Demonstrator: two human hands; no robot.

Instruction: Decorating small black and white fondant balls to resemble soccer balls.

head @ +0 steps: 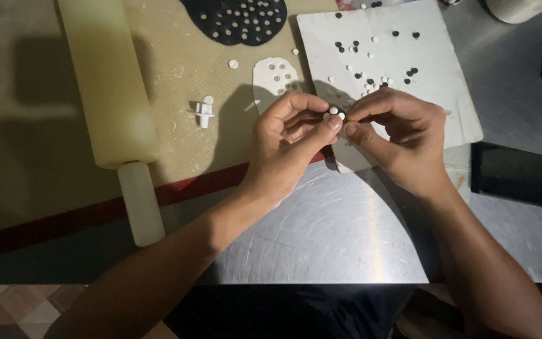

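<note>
Both hands meet over the steel worktop (321, 238), fingertips pinched together around small white discs (335, 113); two discs show between the thumbs, flat and round, so no long axis can be told. The left hand (290, 141) comes in from 7 o'clock, the right hand (399, 138) from 5 o'clock, each closed on the discs rather than slack.

At 12 o'clock of the hands lies a white square board (434, 69) strewn with many loose white and black dots, too many to count surely. At 10 o'clock sits one white rolled sheet (274, 75) with holes punched through, and above it one black sheet (236, 19), likewise holed. One small white plunger cutter (204, 113) lies at 9 o'clock on the tan mat (177, 37). One pale rolling pin (111, 94) runs from 11 to 7 o'clock, far left
</note>
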